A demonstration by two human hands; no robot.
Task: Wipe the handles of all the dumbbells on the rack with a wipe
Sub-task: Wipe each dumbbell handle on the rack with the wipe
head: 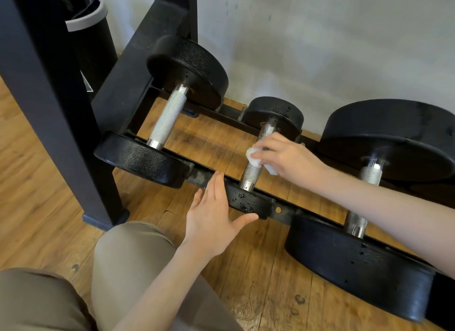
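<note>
Three black dumbbells lie across the low black rack (285, 213). The small middle dumbbell (273, 112) has a knurled steel handle (251, 174). My right hand (286, 155) grips a white wipe (254, 157) wrapped round that handle near its middle. My left hand (214, 212) rests with straight fingers against the near plate of the middle dumbbell, thumb spread under it. The left dumbbell (189, 69) shows its whole handle (168, 116). On the big right dumbbell (384, 138), my right forearm crosses part of the handle (369, 175).
A black upright post (56, 104) of the rack stands at the left, with a black bin (91, 30) behind it. A white wall runs behind the rack. Wooden floor lies under and around it. My knees in beige trousers (128, 261) are at the bottom left.
</note>
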